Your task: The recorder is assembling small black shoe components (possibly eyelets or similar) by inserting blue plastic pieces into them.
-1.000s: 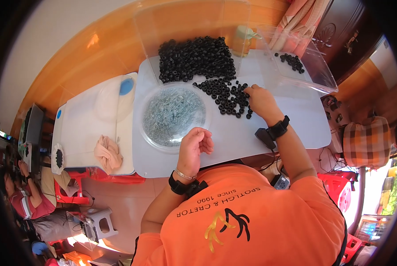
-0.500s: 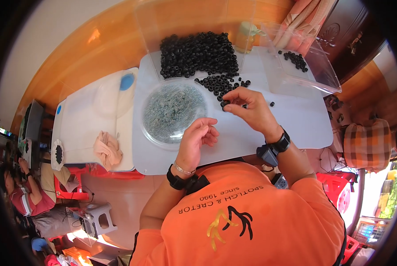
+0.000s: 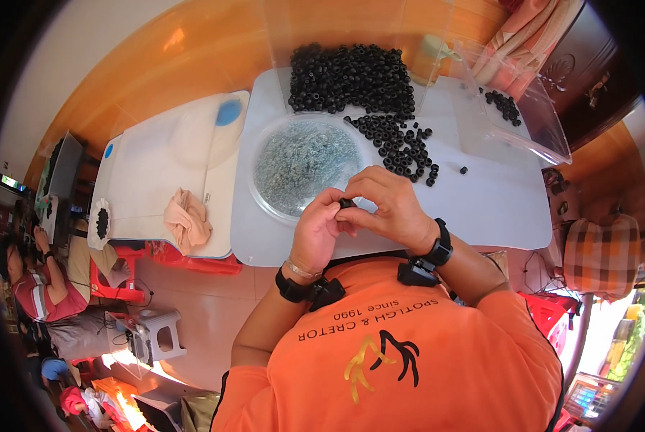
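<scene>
Over the near side of the table, my two hands meet at a small black ring-shaped part (image 3: 347, 204). My right hand (image 3: 396, 210) pinches it between thumb and fingers. The fingertips of my left hand (image 3: 319, 229) close on the same part from the other side, though the fingers partly hide it. Just beyond my hands stands a clear round tub (image 3: 259, 204) filled with tiny, glassy bluish-grey pieces (image 3: 308, 160). Loose black parts (image 3: 401, 147) of the same kind spread to its right, below a large heap (image 3: 351, 79) in a clear box.
At the back right, a tilted clear bin (image 3: 531, 147) holds several black parts. A lone black part (image 3: 464, 171) lies on the table. The white table (image 3: 153, 158) to the left bears a crumpled peach cloth (image 3: 187, 222). Another person (image 3: 52, 288) sits at far left.
My right hand has brought the black part down and left to my left hand, which has closed on it. The whole view has shifted slightly.
</scene>
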`<act>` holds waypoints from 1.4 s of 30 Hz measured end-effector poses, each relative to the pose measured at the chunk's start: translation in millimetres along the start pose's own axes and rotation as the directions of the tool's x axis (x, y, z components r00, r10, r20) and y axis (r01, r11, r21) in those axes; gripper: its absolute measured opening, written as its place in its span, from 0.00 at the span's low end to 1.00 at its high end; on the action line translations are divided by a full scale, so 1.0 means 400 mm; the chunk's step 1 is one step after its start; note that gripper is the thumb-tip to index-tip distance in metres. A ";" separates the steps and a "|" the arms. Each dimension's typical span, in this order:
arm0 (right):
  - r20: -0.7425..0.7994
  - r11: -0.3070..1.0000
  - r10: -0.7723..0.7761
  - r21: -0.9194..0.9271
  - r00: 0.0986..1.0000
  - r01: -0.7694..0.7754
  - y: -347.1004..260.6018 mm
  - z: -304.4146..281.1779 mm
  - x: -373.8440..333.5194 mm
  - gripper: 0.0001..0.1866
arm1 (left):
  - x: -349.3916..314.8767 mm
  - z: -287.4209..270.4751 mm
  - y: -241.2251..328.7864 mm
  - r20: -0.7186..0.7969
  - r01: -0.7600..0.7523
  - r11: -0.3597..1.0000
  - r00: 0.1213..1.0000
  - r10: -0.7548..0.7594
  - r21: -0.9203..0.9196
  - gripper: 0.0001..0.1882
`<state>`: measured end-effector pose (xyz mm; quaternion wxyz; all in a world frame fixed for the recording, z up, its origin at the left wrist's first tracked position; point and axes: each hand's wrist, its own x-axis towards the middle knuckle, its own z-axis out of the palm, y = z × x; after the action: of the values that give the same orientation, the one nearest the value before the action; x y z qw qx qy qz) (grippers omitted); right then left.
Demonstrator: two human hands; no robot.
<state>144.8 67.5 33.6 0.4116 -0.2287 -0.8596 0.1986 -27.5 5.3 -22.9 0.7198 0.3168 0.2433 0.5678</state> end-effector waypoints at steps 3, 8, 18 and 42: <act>0.042 0.999 -0.043 -0.023 0.998 0.044 -0.005 0.014 0.019 0.15 | -0.012 -0.010 0.014 -0.018 -0.021 1.000 1.000 0.021 -0.003 0.19; 0.108 0.996 -0.079 -0.028 0.991 0.083 -0.012 0.033 0.055 0.13 | -0.027 -0.042 0.044 -0.025 -0.028 1.000 0.999 0.029 0.014 0.17; 0.395 0.870 0.162 -0.489 0.904 0.057 0.128 0.057 0.076 0.03 | -0.062 -0.107 0.105 -0.258 -0.199 0.980 0.946 0.197 0.019 0.12; 0.235 0.498 0.517 0.700 0.823 -0.512 0.123 0.083 0.083 0.06 | 0.032 -0.020 0.101 -0.209 0.000 0.975 0.977 0.048 0.223 0.12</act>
<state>111.0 121.1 8.6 0.3920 -0.2877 -0.5946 0.6403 -56.8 25.2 1.3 0.6425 0.3354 0.3771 0.5765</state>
